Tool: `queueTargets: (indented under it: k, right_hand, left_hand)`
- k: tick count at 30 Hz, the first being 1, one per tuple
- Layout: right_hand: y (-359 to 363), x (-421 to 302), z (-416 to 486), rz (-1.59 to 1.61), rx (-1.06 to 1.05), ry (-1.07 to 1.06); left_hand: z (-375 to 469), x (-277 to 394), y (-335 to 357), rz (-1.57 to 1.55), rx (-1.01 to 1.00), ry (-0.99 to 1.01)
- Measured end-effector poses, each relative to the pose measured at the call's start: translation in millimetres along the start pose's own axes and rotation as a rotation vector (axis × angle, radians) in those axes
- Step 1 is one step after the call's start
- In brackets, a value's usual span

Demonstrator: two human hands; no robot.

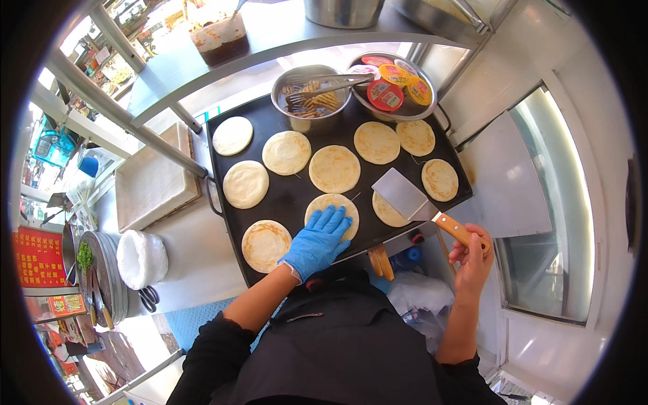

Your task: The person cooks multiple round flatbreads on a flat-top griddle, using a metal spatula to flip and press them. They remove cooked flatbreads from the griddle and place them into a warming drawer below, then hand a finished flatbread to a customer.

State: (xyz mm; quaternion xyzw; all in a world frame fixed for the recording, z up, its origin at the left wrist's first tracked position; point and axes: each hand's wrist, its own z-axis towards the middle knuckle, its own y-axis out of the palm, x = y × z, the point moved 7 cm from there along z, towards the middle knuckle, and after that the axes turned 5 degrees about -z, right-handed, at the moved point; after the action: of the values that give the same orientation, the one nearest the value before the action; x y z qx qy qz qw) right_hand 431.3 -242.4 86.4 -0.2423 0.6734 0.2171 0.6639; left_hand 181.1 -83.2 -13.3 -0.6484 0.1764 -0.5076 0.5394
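Observation:
Several round flatbreads lie on a black griddle [288,202]. My left hand [320,242], in a blue disposable glove, rests flat with extended fingers on a flatbread [314,203] near the griddle's front edge. In my bare right hand [472,255] is the wooden handle of a metal spatula [402,195]. Its wide blade is above or against another flatbread [387,212] and covers part of it; whether they touch I cannot tell. Paler flatbreads [246,184] lie at the left, while browned spots mark those in the middle [334,169] and at the right [440,180].
Behind the flatbreads stand a metal pot [311,114] with tongs and skewered food, and a bowl [430,109] of sealed cups. A metal shelf [167,86] spans above. At left are a shallow tray [152,187], a plastic-lined container [143,259], black-handled scissors [149,298] and a round board [96,253] with knives.

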Motion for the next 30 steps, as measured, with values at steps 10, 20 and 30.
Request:
queueTargets:
  k: [10,20,30]
  right_hand:
    - [-39.1,34.7,-3.1,-0.201,-0.019,-0.13]
    - [-43.0,77.0,2.6,-0.384,-0.088,-0.486]
    - [-36.5,119.2,15.2,-0.489,-0.263,-0.568]
  left_hand:
    - [15.8,-3.2,-19.7,-0.061,0.064,-0.218]
    - [38.2,30.1,-9.7,-0.427,0.184,-0.442]
    - [-37.9,-5.5,-13.5,-1.274,0.769,-0.838]
